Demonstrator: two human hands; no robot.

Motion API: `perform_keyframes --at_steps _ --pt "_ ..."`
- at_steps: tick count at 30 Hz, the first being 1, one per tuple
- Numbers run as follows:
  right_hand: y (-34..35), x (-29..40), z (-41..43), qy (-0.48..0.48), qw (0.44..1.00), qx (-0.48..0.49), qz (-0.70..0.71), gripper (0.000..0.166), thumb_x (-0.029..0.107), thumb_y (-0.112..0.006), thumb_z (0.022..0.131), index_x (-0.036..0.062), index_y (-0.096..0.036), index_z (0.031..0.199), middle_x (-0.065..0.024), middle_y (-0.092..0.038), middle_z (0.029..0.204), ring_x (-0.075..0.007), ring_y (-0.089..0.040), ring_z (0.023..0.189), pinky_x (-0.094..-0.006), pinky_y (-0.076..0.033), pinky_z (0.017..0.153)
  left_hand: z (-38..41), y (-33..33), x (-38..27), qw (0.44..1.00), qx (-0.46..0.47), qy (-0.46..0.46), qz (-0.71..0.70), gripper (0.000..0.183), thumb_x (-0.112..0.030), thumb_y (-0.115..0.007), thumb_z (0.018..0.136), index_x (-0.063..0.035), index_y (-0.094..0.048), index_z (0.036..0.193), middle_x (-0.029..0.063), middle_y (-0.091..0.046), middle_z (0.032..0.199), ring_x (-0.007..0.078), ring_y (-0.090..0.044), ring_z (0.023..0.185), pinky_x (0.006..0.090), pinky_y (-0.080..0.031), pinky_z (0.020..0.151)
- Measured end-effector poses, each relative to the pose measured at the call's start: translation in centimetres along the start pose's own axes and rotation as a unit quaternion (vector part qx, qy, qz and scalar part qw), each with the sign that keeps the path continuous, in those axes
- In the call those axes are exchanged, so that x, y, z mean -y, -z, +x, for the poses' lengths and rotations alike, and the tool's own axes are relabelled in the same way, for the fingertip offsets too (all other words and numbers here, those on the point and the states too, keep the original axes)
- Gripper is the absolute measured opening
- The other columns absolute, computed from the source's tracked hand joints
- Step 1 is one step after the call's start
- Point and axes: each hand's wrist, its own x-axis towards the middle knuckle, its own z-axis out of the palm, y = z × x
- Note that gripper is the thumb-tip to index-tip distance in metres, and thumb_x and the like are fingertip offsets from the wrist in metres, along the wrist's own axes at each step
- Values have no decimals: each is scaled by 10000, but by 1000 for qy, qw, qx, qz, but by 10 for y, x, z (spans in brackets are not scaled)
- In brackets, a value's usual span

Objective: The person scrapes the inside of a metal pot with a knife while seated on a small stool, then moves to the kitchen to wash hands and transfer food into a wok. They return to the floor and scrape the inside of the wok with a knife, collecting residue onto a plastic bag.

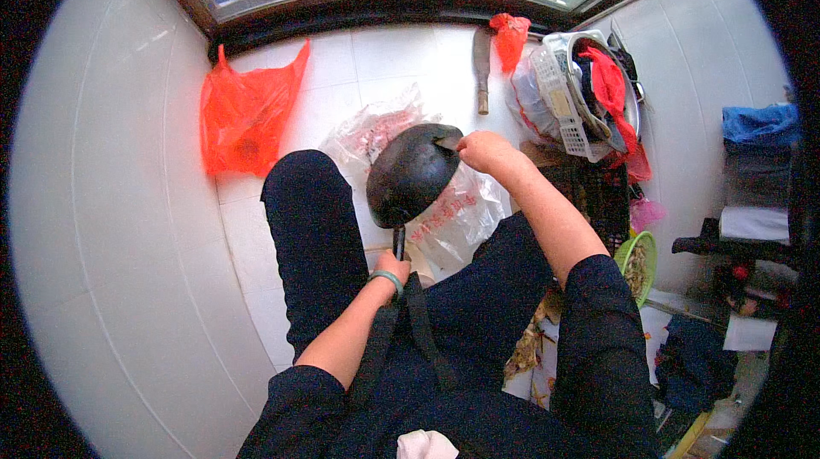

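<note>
A dark wok [413, 174] is tilted over between my knees, its rounded dark side facing me. My left hand [392, 267], with a green bangle at the wrist, grips the wok's handle [398, 242]. At the upper right rim, my right hand [483, 150] pinches a small flat pale piece [450, 141] against the dark surface; its material is unclear. Beneath the wok a clear plastic bag with red print [458, 219] lies spread on the floor. The wok's far side is hidden.
A red plastic bag [250, 116] stands at the left. Beyond the wok lies a cleaver-like blade with a wooden handle [482, 71]. A white plastic basket [560, 103] and a filled metal basin are at the right, above a green basket [648, 267]. Walls flank both sides.
</note>
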Motion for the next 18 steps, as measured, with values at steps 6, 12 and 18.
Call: perform_keyframes --at_steps 6,12,18 --pt "24 -6 -3 45 996 71 22 311 187 -433 714 99 -614 951 -119 -619 838 -282 -582 795 -366 -450 729 6 3 2 999 14 38 -21 286 -142 -550 662 16 -530 901 244 -567 870 378 -545 847 404 -439 738" --pt "-9 -9 16 51 998 16 37 270 201 -461 708 138 -628 911 -124 -608 888 -295 -577 830 -376 -451 753 -7 9 -9 1000 24 14 8 289 -135 -537 669 13 -522 917 236 -570 879 380 -542 855 405 -437 748" --pt "15 21 -23 24 998 43 -35 287 183 -434 726 131 -618 941 -131 -603 881 -302 -563 836 -391 -437 760 8 0 9 1000 7 17 -25 295 -143 -546 669 0 -522 926 220 -576 885 370 -548 852 401 -435 750"
